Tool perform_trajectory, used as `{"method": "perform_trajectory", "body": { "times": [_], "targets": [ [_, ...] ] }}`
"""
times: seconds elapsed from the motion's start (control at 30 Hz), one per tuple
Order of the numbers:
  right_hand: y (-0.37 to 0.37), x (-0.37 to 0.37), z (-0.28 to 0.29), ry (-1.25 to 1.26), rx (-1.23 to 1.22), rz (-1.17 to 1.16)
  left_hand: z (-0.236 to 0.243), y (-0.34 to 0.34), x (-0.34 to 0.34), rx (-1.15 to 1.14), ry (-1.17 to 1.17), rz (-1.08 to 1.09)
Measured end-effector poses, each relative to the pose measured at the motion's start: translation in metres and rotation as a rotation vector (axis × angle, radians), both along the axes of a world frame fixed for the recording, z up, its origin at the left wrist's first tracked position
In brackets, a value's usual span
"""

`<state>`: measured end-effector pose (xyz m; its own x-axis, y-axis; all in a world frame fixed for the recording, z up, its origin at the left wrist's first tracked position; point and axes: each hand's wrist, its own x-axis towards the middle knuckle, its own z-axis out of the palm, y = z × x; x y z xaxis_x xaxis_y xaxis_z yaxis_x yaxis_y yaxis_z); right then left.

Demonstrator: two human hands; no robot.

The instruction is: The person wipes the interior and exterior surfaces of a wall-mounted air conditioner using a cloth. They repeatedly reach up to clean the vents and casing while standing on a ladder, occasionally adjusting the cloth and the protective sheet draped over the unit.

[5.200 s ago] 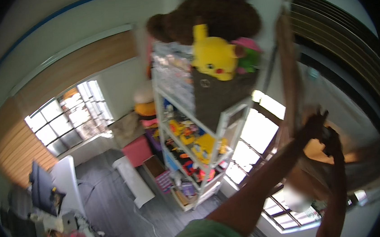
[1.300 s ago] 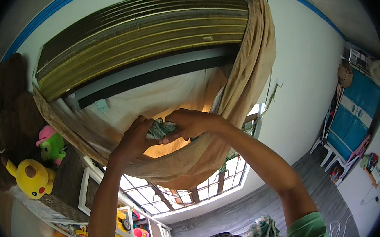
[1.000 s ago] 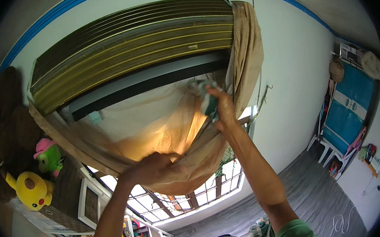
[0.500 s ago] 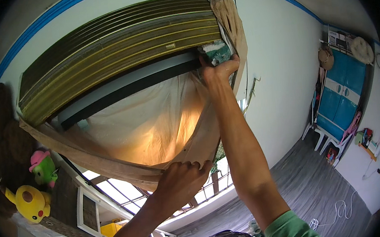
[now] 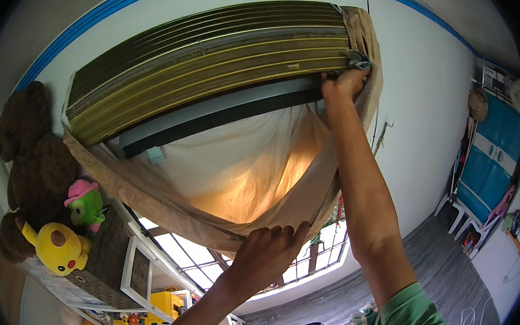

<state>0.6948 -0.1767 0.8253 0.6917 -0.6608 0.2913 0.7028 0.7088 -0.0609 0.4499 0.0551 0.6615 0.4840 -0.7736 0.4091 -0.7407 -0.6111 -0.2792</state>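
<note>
A wall-mounted air conditioner point(image 5: 214, 61) fills the upper middle, its metal fins bare. Beneath it hangs a tan cleaning bag point(image 5: 176, 194), sagging open like a basin, with light glowing through its wall. My left hand point(image 5: 268, 251) has its fingers curled over the bag's lower front rim. Raised to the unit's right end, my right hand point(image 5: 346, 85) is closed around a bunched dark greenish cloth point(image 5: 359, 61), which touches the fins' lower right corner. The palm hides much of the cloth.
At left, a brown teddy bear point(image 5: 33, 151), a green plush toy with pink hat point(image 5: 85, 205) and a yellow plush toy point(image 5: 57, 248) sit on a woven cabinet point(image 5: 106, 278). A barred window point(image 5: 188, 258) is below the bag. A blue wardrobe point(image 5: 489, 161) stands far right.
The view has shifted, moving the scene rightward in the picture. My right hand has turned and brought the cloth up against the fins' right end. My left hand keeps hold of the bag's rim.
</note>
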Motion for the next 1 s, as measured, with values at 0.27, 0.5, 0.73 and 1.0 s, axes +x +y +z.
{"method": "perform_trajectory", "body": {
  "times": [0.27, 0.5, 0.73, 1.0],
  "targets": [
    [0.026, 0.016, -0.047, -0.106, -0.162, -0.21, -0.002, -0.003, 0.004, 0.021, 0.076, 0.013],
    [0.051, -0.012, -0.023, -0.38, -0.141, 0.036, -0.007, 0.006, -0.002, 0.001, 0.087, 0.045],
    [0.054, 0.011, -0.016, 0.074, -0.1, -0.102, -0.007, 0.015, -0.005, -0.051, 0.054, 0.029],
    [0.086, -0.02, -0.056, -0.5, -0.226, 0.273, -0.009, 0.012, -0.003, -0.042, 0.087, 0.016]
  ]
}}
